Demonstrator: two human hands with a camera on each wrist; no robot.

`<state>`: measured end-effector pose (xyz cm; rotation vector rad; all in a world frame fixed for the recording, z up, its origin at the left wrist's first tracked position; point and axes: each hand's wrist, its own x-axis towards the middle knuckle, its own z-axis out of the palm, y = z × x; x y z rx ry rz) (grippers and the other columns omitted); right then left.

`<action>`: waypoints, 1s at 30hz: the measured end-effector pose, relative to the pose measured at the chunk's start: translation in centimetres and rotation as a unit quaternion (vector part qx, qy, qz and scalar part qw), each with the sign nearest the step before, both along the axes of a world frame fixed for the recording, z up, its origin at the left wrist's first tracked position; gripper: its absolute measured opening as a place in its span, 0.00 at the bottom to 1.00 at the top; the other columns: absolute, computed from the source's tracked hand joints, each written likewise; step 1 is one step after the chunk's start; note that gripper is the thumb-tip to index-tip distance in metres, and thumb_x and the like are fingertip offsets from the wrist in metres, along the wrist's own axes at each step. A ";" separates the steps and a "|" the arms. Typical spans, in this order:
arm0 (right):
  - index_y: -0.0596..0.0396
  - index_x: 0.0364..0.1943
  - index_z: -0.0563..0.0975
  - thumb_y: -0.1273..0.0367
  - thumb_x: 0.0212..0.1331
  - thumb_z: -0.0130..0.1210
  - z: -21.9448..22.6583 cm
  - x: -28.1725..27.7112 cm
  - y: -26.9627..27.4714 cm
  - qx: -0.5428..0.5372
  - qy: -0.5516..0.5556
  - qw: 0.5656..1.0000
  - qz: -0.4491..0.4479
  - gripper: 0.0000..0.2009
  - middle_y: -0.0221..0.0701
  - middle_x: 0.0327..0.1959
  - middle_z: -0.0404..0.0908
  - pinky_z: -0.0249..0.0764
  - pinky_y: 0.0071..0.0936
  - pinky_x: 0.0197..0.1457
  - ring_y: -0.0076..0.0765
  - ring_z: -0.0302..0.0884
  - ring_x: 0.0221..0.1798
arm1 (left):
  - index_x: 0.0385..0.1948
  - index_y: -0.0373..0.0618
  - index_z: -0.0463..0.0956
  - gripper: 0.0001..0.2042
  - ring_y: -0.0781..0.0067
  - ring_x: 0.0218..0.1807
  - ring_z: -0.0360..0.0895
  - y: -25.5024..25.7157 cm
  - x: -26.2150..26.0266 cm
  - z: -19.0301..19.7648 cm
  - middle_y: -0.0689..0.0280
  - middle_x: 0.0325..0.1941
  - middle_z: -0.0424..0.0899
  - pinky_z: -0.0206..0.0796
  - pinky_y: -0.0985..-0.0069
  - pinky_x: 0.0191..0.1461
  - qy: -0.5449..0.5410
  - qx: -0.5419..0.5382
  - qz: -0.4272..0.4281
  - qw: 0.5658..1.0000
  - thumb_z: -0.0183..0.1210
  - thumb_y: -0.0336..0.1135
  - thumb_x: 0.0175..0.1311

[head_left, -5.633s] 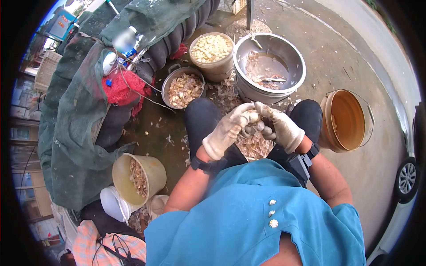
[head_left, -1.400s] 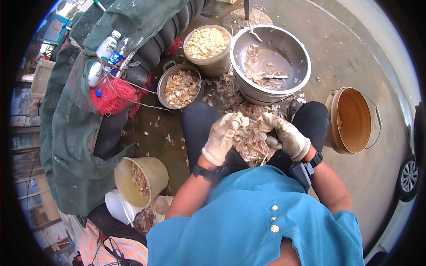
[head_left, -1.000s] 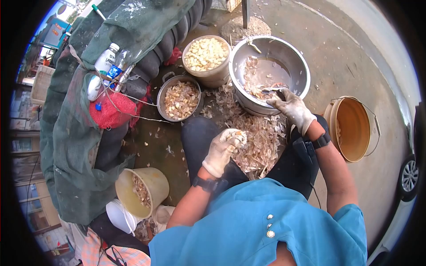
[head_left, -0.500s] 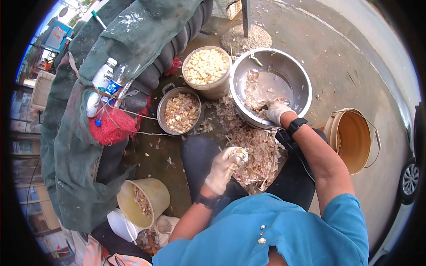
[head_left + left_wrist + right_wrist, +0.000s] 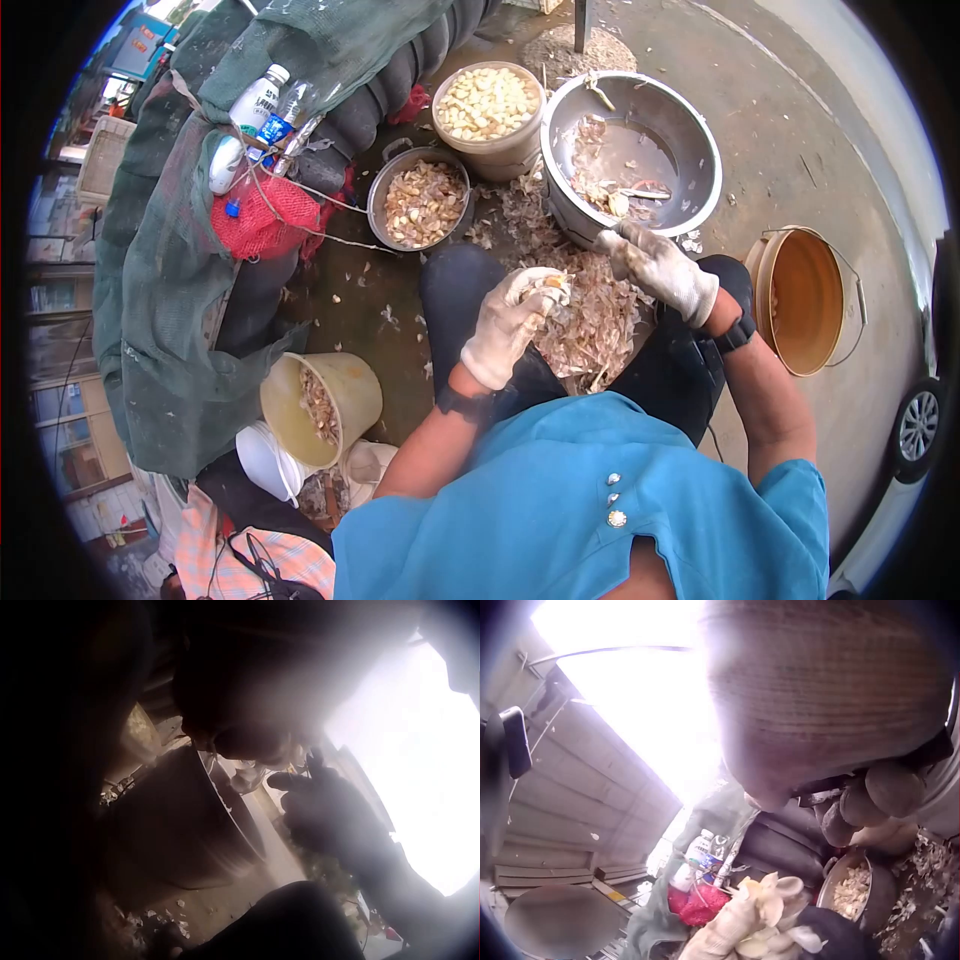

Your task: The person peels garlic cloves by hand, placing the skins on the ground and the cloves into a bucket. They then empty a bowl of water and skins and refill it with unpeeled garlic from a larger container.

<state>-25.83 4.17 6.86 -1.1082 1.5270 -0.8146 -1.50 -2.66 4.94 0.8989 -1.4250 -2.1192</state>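
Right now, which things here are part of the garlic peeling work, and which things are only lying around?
Part of the work: left hand with its grip on a garlic piece; right hand; steel basin; bucket of peeled cloves; pot of cloves; pile of skins.

Lying around: bottles; red net bag; orange bucket; green tarp.

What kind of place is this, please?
Probably an outdoor roadside spot for peeling garlic: bare concrete ground, a car wheel at the edge, a bucket of peeled cloves and a pile of skins between the person's knees.
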 end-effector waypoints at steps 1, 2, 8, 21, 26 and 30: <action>0.60 0.48 0.74 0.53 0.71 0.49 -0.2 0.7 1.3 -0.029 -0.070 0.997 0.023 0.21 0.31 0.29 0.75 0.72 0.27 0.44 0.25 0.72 0.35 | 0.53 0.36 0.74 0.16 0.80 0.42 0.79 0.1 0.2 0.2 0.66 0.43 0.83 0.69 0.84 0.45 0.001 -0.011 0.000 1.000 0.54 0.33 0.66; 0.60 0.49 0.74 0.53 0.71 0.48 0.7 1.7 2.2 -0.012 -0.058 0.998 0.031 0.21 0.31 0.30 0.75 0.72 0.27 0.44 0.26 0.73 0.35 | 0.53 0.36 0.74 0.16 0.80 0.42 0.79 0.3 0.4 0.2 0.66 0.43 0.83 0.69 0.84 0.45 0.001 -0.011 0.000 1.000 0.54 0.33 0.66; 0.58 0.53 0.74 0.55 0.73 0.45 1.9 5.5 4.5 -0.041 -0.035 0.997 0.052 0.20 0.29 0.28 0.75 0.70 0.27 0.39 0.24 0.71 0.33 | 0.51 0.38 0.76 0.15 0.77 0.46 0.79 0.9 1.4 0.7 0.64 0.47 0.80 0.70 0.82 0.48 -0.027 -0.212 -0.032 0.976 0.56 0.25 0.63; 0.57 0.55 0.74 0.62 0.72 0.46 4.0 7.3 5.8 -0.129 0.079 0.984 0.092 0.16 0.46 0.43 0.81 0.74 0.39 0.50 0.52 0.79 0.46 | 0.51 0.38 0.77 0.17 0.71 0.49 0.78 0.6 2.8 2.1 0.61 0.48 0.79 0.70 0.76 0.53 -0.014 -0.368 -0.102 0.924 0.60 0.21 0.58; 0.57 0.55 0.74 0.61 0.72 0.47 3.7 7.5 6.1 -0.144 0.066 0.981 0.110 0.17 0.46 0.42 0.81 0.74 0.39 0.49 0.53 0.79 0.45 | 0.50 0.38 0.79 0.18 0.71 0.49 0.78 0.2 2.9 2.1 0.61 0.48 0.79 0.70 0.75 0.53 0.040 -0.415 -0.120 0.901 0.60 0.21 0.56; 0.56 0.55 0.74 0.63 0.71 0.47 2.9 7.8 6.3 -0.168 0.059 0.980 0.084 0.15 0.45 0.41 0.81 0.74 0.40 0.48 0.54 0.80 0.45 | 0.50 0.37 0.79 0.17 0.74 0.48 0.77 0.4 3.0 1.7 0.63 0.48 0.79 0.69 0.78 0.52 0.039 -0.336 -0.124 0.933 0.60 0.25 0.57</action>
